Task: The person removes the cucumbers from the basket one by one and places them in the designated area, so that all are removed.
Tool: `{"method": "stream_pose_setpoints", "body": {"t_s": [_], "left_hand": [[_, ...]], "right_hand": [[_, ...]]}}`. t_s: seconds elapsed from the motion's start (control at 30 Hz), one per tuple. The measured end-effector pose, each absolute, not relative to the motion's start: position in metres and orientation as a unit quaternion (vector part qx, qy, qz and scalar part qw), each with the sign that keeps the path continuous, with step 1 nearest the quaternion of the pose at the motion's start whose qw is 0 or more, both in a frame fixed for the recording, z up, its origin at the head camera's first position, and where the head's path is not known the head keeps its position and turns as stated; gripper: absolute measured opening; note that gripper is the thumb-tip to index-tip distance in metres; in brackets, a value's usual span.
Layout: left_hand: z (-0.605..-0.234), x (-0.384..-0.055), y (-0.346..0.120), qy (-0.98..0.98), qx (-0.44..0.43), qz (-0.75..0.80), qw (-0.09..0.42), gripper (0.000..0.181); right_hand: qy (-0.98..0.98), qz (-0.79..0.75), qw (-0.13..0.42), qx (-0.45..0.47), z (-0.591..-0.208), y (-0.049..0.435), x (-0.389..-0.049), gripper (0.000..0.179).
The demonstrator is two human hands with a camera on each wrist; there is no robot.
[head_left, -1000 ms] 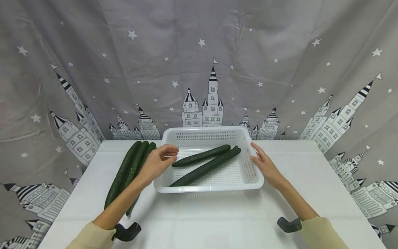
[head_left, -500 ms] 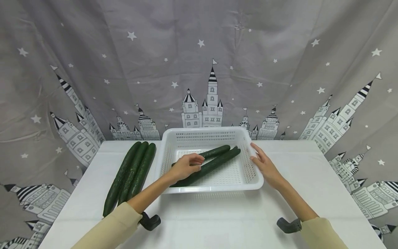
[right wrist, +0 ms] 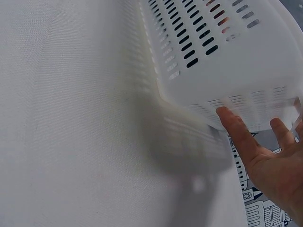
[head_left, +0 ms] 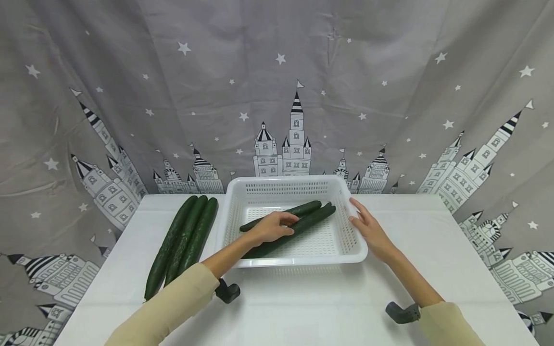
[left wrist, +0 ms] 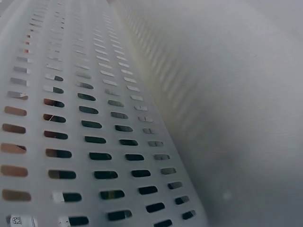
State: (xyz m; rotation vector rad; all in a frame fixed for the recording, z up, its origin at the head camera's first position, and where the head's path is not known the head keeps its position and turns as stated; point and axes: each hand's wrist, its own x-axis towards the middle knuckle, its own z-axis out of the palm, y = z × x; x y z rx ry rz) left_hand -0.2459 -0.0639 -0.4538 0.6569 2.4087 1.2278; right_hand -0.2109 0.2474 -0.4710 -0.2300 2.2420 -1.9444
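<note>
Head view: the left hand (head_left: 274, 227) arches over the front cucumber (head_left: 312, 222) in the white basket (head_left: 298, 262); whether it grips cannot be told. The right hand (head_left: 372, 232), fingers spread, touches the basket's right end. Probably best to grasp near the middle, free of the rear cucumber (head_left: 306, 208), while the right hand steadies the basket against sliding.

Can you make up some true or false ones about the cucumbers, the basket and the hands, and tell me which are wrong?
1. Three cucumbers lie beside the white basket. True.
2. The basket holds five. False: it holds two cucumbers.
3. The right hand touches the basket. True.
4. No hand reaches into the basket. False: the left hand does.
5. The curtain shows stars and castles. True.
</note>
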Motion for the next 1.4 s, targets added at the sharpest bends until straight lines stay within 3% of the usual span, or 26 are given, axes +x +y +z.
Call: {"method": "stream_pose_setpoints", "body": {"t_s": [0.2,0.5,0.8,1.17,1.4], "left_hand": [[-0.455,-0.255,-0.058,0.853,0.225,0.424,0.205,0.042],[-0.458,-0.257,-0.048,0.877,0.237,0.383,0.166,0.052],[-0.457,-0.257,-0.047,0.857,0.219,0.435,0.168,0.051],[-0.443,-0.258,-0.056,0.838,0.201,0.486,0.147,0.053],[-0.417,-0.261,-0.067,0.827,0.194,0.517,0.107,0.054]], "right_hand": [[0.749,-0.652,0.082,-0.078,-0.471,0.247,-0.211,0.063],[0.748,-0.654,0.081,-0.077,-0.472,0.247,-0.211,0.063],[0.743,-0.659,0.083,-0.081,-0.472,0.248,-0.212,0.063],[0.746,-0.656,0.084,-0.077,-0.472,0.248,-0.213,0.063],[0.745,-0.657,0.084,-0.078,-0.473,0.248,-0.213,0.063]]}}
